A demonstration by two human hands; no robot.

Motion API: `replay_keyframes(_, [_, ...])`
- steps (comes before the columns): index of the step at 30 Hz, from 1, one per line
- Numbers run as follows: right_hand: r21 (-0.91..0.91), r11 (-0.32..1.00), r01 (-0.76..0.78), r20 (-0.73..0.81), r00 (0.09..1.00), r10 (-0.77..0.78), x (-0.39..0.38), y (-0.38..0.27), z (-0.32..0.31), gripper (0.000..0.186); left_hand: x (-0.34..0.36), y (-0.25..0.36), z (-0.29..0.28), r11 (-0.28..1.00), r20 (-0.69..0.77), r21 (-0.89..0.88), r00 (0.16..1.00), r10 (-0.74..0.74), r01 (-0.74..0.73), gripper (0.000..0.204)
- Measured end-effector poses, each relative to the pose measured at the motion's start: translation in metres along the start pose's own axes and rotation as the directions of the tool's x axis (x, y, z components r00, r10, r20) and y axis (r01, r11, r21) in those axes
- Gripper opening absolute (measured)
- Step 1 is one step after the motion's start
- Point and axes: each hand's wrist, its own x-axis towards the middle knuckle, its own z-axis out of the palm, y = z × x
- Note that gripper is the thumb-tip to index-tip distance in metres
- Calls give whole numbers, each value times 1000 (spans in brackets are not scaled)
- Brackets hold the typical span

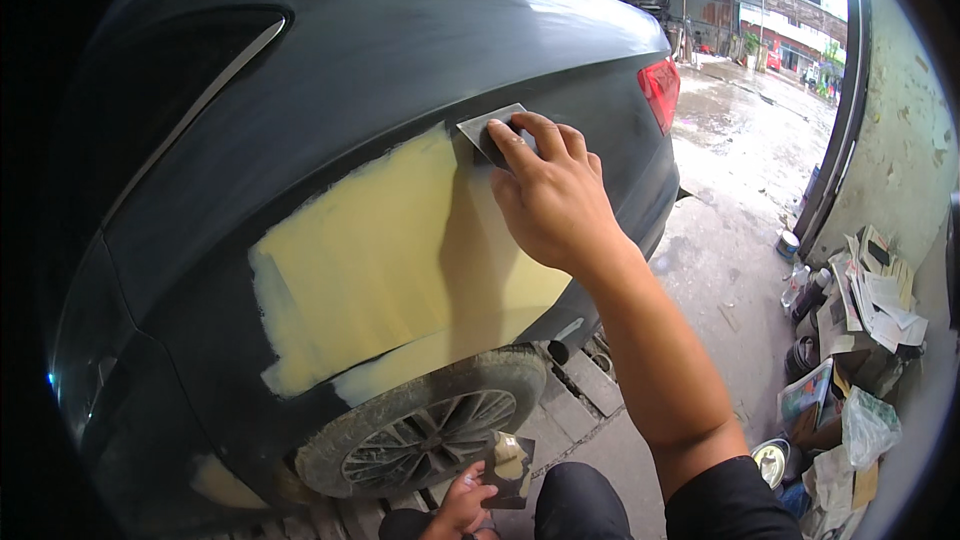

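The right hand (550, 185) pinches a thin scraper (475, 130) by the upper edge of the yellow patch (365, 250) on the car (390, 30), well apart from the left hand (463, 502), which grips a dark plate (514, 493) bearing a beige dab (508, 450), its underside hold hard to tell. The scraper looks light and stiff, best held near its back edge; the dab is probably soft and smeary. The wheel (432, 440) crowds the patch below; bodywork (618, 130) toward the red tail light (658, 93) leaves sliding room.

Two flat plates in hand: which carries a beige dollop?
The dark plate in the left hand, near the wheel. A beige dollop sits on it; the grey plate in the right hand, up at the car panel, shows none.
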Motion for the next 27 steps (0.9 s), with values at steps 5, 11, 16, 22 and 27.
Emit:
replay_keyframes(5, [-21, 1000, 5, -72, 997, -7, -2, -10, 15, 46, 3, -4, -30, 122, 513, 798, 772, 377, -590, 19])
replay_keyframes(11, [-43, 998, 46, -8, 999, -47, -9, -13, 6, 45, 0, 2, -27, 346, 386, 774, 828, 407, -531, 17])
replay_keyframes(16, [-68, 996, 61, -70, 995, -66, -2, -8, 6, 45, 9, 4, -33, 83, 609, 720, 684, 402, -689, 11])
replay_keyframes(22, [-72, 995, 70, 47, 997, -67, -7, -11, -3, 45, 15, -15, -47, 93, 567, 788, 776, 277, -609, 16])
replay_keyframes(27, [-31, 998, 49, -15, 999, -50, 1, -8, 1, 43, 12, 6, -17, 947, 73, -207, 969, -237, 247, 48])
